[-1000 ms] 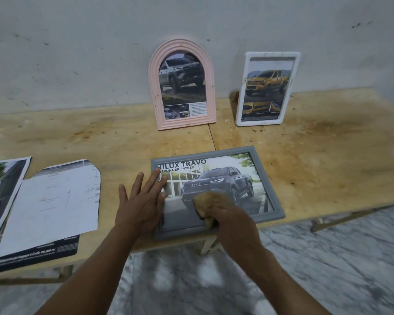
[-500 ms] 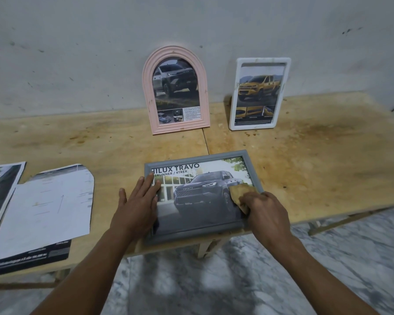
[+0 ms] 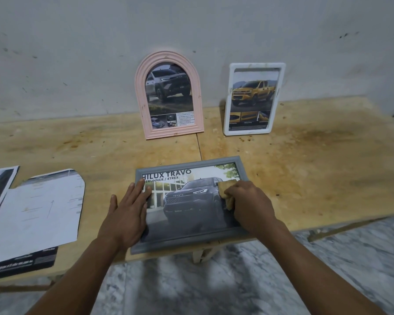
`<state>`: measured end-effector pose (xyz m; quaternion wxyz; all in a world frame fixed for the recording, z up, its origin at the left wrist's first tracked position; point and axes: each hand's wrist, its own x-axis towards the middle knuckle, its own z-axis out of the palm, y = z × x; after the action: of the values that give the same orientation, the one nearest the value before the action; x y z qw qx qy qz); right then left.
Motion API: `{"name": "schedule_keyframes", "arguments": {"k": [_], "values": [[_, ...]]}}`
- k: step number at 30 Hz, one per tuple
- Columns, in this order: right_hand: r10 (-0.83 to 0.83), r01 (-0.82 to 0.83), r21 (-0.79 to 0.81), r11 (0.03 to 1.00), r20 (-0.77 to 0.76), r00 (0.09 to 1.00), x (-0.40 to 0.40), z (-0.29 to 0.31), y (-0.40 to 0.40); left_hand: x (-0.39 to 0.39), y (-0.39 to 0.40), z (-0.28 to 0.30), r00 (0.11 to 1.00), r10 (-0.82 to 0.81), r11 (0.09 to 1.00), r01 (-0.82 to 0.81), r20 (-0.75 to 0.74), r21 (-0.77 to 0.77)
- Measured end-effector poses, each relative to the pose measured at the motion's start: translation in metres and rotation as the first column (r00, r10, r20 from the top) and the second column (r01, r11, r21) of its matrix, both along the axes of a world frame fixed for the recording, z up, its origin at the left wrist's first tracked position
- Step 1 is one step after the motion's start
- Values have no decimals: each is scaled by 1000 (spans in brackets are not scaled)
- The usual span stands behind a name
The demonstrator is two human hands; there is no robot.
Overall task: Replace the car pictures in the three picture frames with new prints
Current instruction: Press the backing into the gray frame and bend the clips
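The grey frame (image 3: pixel 189 242) lies flat at lower centre of the desk (image 3: pixel 305 160); left hand (image 3: pixel 125 214) spread flat, pinning its edge; right hand (image 3: pixel 248 205) clutching a tan cloth (image 3: pixel 225 186); wipe lightly, keeping the frame steadied.

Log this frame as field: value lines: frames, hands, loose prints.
grey frame: flat at the table's near edge, dark truck print inside
pink arched frame: upright against the wall, silver truck print
white frame: upright against the wall, yellow truck print
left hand: flat, fingers straight, on the grey frame's left side
right hand: grip on a tan cloth against the frame's glass
loose prints: stacked at table's left
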<state>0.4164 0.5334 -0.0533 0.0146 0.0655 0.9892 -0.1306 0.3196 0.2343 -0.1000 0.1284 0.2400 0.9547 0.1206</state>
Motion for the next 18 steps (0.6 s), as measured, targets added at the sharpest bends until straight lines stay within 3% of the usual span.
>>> {"name": "schedule_keyframes", "arguments": {"k": [3,6,8,13,18], "values": [[-38,30,-78,997,-113,993,-6,-2,5,2,2,1,1000,23,1000,-23,7,-16],[-293,215,-354,910,-183,938,-15,12,14,3,5,2,999,35,998,-35,2,-50],[-437,317,-423,849,-223,872,-17,23,32,4,5,1,999,44,996,-44,-2,-73],[-469,424,-207,882,-286,836,-8,32,84,5,5,0,998,54,996,-55,-14,-72],[-379,379,-21,925,-9,925,3,13,95,6,5,0,998,58,996,-60,-25,-62]]}}
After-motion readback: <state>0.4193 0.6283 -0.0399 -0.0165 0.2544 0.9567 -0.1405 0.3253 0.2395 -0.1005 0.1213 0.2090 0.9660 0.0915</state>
